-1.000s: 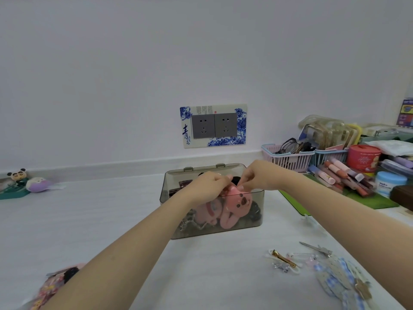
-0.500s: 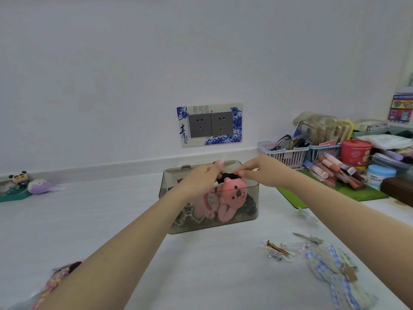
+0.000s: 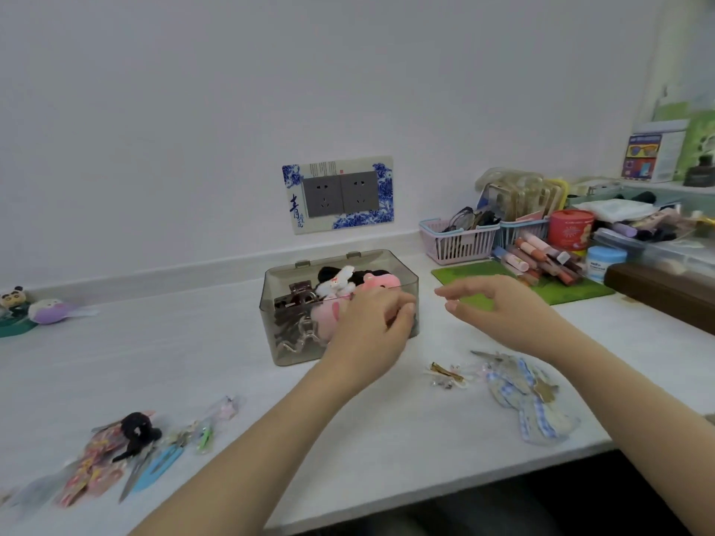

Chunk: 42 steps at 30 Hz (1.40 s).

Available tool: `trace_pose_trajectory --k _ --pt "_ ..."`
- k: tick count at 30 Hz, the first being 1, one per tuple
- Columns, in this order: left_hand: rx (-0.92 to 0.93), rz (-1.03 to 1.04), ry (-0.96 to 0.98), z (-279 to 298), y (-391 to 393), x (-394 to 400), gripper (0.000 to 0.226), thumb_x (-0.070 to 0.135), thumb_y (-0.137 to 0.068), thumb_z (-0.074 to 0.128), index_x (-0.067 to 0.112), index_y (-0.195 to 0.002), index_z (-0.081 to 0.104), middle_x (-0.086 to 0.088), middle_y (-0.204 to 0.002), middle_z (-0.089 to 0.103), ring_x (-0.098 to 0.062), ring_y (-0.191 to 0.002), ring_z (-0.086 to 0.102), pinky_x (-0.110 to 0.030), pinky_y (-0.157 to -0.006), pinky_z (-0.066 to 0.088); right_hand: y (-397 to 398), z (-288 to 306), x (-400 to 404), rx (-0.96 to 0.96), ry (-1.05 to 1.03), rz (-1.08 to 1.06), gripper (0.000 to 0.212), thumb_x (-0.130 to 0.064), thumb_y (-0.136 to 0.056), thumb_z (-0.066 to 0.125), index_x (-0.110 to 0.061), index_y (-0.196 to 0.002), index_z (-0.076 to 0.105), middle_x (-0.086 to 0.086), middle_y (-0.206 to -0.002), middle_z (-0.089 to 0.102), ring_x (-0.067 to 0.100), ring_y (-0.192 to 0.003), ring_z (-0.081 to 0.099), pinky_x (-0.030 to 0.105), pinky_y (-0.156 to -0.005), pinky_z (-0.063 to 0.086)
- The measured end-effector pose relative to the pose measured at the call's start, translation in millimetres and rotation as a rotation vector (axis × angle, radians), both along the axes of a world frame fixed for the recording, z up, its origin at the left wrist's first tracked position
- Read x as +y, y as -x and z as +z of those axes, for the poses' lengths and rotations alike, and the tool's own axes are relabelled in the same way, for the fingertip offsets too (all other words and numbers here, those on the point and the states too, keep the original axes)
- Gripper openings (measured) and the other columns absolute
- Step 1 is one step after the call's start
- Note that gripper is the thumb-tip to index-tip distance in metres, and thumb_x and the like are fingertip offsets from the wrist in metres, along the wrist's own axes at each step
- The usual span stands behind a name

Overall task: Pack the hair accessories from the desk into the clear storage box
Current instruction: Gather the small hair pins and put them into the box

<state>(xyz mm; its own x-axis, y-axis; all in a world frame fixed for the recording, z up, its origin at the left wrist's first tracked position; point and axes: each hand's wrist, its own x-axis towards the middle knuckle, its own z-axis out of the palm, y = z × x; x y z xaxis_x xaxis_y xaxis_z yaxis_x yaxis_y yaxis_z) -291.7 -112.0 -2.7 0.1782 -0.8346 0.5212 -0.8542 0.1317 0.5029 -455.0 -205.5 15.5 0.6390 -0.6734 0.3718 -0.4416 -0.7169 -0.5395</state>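
Observation:
The clear smoky storage box (image 3: pixel 286 344) stands mid-desk, holding a pink plush accessory (image 3: pixel 381 282), a white one (image 3: pixel 336 284), black scrunchies and claw clips (image 3: pixel 296 299). My left hand (image 3: pixel 371 326) hovers in front of the box's right front corner, fingers loosely curled and holding nothing. To the right of the box my right hand (image 3: pixel 499 309) is spread, fingers apart and empty. Below it lie a gold clip (image 3: pixel 447 372) and blue checked bows (image 3: pixel 530 396). At front left lie a black scrunchie (image 3: pixel 137 429), patterned clips (image 3: pixel 96 464) and blue snap clips (image 3: pixel 160 464).
Pink and blue baskets (image 3: pixel 460 243), lip products (image 3: pixel 539 259), a red tin (image 3: pixel 570 228), a blue jar (image 3: pixel 603 263) and a green mat (image 3: pixel 572 292) crowd the back right. Small toys (image 3: pixel 48 311) sit at far left. The desk's front edge (image 3: pixel 464 493) runs lower right.
Both hands have pulled back out of the box and moved apart; the left dropped to the box's front corner, the right swung out to the right. The view has tilted down.

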Motion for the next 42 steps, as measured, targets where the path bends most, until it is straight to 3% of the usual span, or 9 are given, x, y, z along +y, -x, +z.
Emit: trace_pose_trajectory --k 6,11,15,20,23,28,35,38,42 --pt "-0.033 -0.085 -0.254 -39.0 25.9 -13.4 0.042 0.041 -0.088 0.043 0.027 -0.124 0.058 0.003 -0.133 0.054 -0.015 -0.129 0.042 -0.045 -0.110 0.029 47.5 -38.1 16.7 0.239 -0.007 -0.250 0.045 -0.052 -0.087 0.049 -0.039 -0.130 0.047 -0.008 -0.140 0.048 0.018 -0.132 0.038 0.041 -0.110 0.028" --pt "-0.090 -0.156 -0.482 -52.7 30.2 -22.1 0.058 0.054 -0.077 0.045 0.033 -0.131 0.051 0.003 -0.130 0.052 -0.019 -0.126 0.042 -0.042 -0.108 0.033 55.6 -68.1 27.8 0.358 -0.114 -0.265 0.071 -0.059 -0.085 0.045 -0.032 -0.145 0.020 -0.002 -0.150 0.031 0.023 -0.136 0.029 0.037 -0.111 0.024" --pt "-0.019 -0.167 -0.368 -56.4 22.1 -26.8 0.037 0.029 -0.085 0.063 0.025 -0.122 0.062 -0.006 -0.110 0.058 -0.018 -0.107 0.052 -0.020 -0.090 0.037 47.5 -78.1 18.8 0.232 -0.076 -0.268 0.057 -0.052 -0.087 0.048 -0.034 -0.139 0.032 -0.006 -0.144 0.041 0.021 -0.132 0.033 0.034 -0.106 0.025" --pt "0.000 -0.078 -0.305 -58.6 8.7 -29.2 0.028 0.024 -0.085 0.064 0.024 -0.114 0.067 -0.007 -0.097 0.055 -0.021 -0.100 0.051 -0.025 -0.085 0.038 32.2 -78.3 8.2 0.119 -0.104 -0.190 0.046 -0.046 -0.081 0.062 -0.028 -0.122 0.052 -0.007 -0.113 0.060 0.018 -0.112 0.050 0.030 -0.092 0.039" --pt "-0.021 -0.018 -0.305 -60.9 5.2 -28.8 0.027 0.027 -0.087 0.062 0.025 -0.114 0.067 -0.001 -0.098 0.050 -0.021 -0.105 0.047 -0.029 -0.092 0.039 24.7 -77.3 7.1 0.058 -0.112 -0.160 0.042 -0.039 -0.078 0.069 -0.022 -0.114 0.056 -0.009 -0.099 0.057 0.014 -0.099 0.051 0.024 -0.080 0.037" --pt "-0.062 0.052 -0.265 -60.2 8.7 -25.9 0.030 0.037 -0.090 0.055 0.027 -0.117 0.062 0.001 -0.113 0.051 -0.016 -0.114 0.042 -0.031 -0.100 0.031 23.8 -83.7 1.3 0.024 0.119 -0.222 0.037 -0.036 -0.072 0.076 -0.015 -0.102 0.069 0.002 -0.105 0.061 0.024 -0.105 0.046 0.032 -0.087 0.035" --pt "0.009 -0.020 -0.115 -53.2 16.5 -19.4 0.024 0.035 -0.092 0.053 0.027 -0.110 0.066 0.004 -0.110 0.055 -0.011 -0.112 0.042 -0.025 -0.097 0.025 24.4 -82.6 1.6 0.046 0.014 -0.150 0.035 -0.033 -0.075 0.072 -0.021 -0.107 0.065 0.001 -0.105 0.061 0.022 -0.099 0.054 0.029 -0.086 0.044" --pt "0.046 -0.033 -0.080 -52.5 18.1 -18.2 0.022 0.033 -0.092 0.054 0.027 -0.108 0.067 0.003 -0.108 0.055 -0.010 -0.110 0.042 -0.028 -0.101 0.027 28.7 -78.1 5.8 -0.101 -0.066 -0.151 0.019 -0.018 -0.078 0.069 -0.021 -0.097 0.067 -0.003 -0.090 0.064 0.013 -0.081 0.057 0.007 -0.069 0.039" --pt "0.081 -0.096 -0.069 -52.3 19.0 -18.4 0.021 0.034 -0.090 0.056 0.026 -0.106 0.068 0.004 -0.101 0.055 -0.013 -0.103 0.049 -0.031 -0.097 0.035 37.4 -73.5 4.6 -0.288 -0.243 -0.122 0.022 -0.015 -0.081 0.067 -0.024 -0.100 0.067 -0.012 -0.090 0.070 -0.005 -0.074 0.061 0.001 -0.059 0.040"
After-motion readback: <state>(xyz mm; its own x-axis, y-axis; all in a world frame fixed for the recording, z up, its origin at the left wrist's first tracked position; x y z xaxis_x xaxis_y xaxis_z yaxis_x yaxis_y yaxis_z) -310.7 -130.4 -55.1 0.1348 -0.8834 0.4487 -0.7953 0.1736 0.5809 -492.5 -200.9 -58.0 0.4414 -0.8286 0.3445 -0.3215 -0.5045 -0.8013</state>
